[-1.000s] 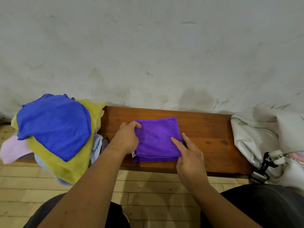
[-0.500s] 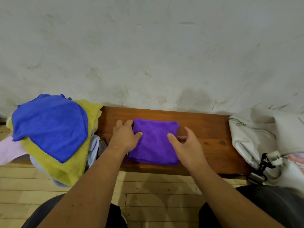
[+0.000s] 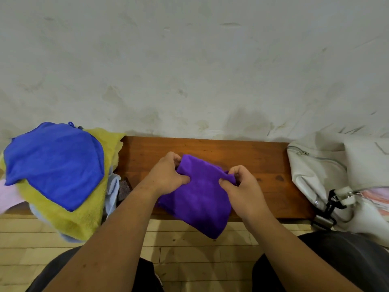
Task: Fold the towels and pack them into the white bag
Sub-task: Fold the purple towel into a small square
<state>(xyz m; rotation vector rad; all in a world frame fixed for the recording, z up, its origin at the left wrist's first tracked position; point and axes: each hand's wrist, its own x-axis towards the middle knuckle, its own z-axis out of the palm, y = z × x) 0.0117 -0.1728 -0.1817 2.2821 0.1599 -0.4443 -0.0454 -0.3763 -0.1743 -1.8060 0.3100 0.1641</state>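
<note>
Head view: both hands pinch the folded purple microfibre towel [image 3: 200, 199] over the wooden bench [image 3: 259, 157], left hand [image 3: 168, 175] on its left edge, right hand [image 3: 242, 186] on its right. The white fabric bag [image 3: 328, 171] lies to the right, nearer the right hand.

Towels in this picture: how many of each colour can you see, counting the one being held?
Purple towel, gripped by the left hand and right hand: 1
Blue towel: 1
Yellow towel: 1
Pink towel: 1
Light blue towel: 1
Total: 5 outside the white bag.
</note>
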